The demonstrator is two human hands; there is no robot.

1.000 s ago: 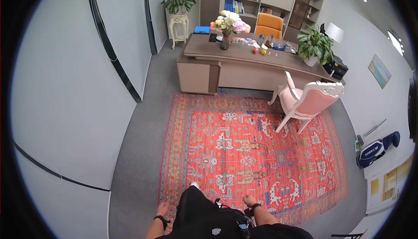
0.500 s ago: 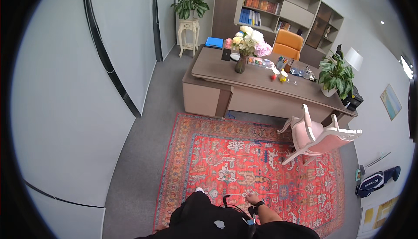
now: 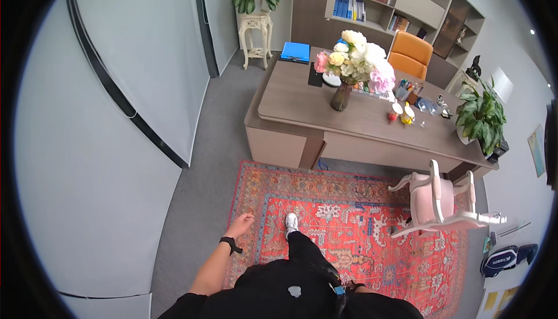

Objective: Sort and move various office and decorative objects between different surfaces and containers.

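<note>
My left hand (image 3: 240, 225) swings out ahead over the rug's left border, a black band on its wrist. Its fingers are loosely curled together, with nothing visible in them. My right hand (image 3: 353, 286) is low beside my body. Dark clothing and cables hide most of it, so its fingers do not show. One white shoe (image 3: 292, 222) is stepping forward on the red patterned rug (image 3: 325, 232). Neither hand touches any furniture.
Ahead stands a brown desk (image 3: 279, 101) bearing a flower vase (image 3: 341, 97), a blue clipboard (image 3: 295, 52) and pen holders. A pink armchair (image 3: 433, 200) is at right, an orange chair (image 3: 410, 54) behind the desk. A plant stand (image 3: 254, 22) and pale panels (image 3: 116, 174) are at left.
My left hand has swung forward into view, while my right hand has drawn back toward my body. The desk and armchair appear closer; one shoe has come forward.
</note>
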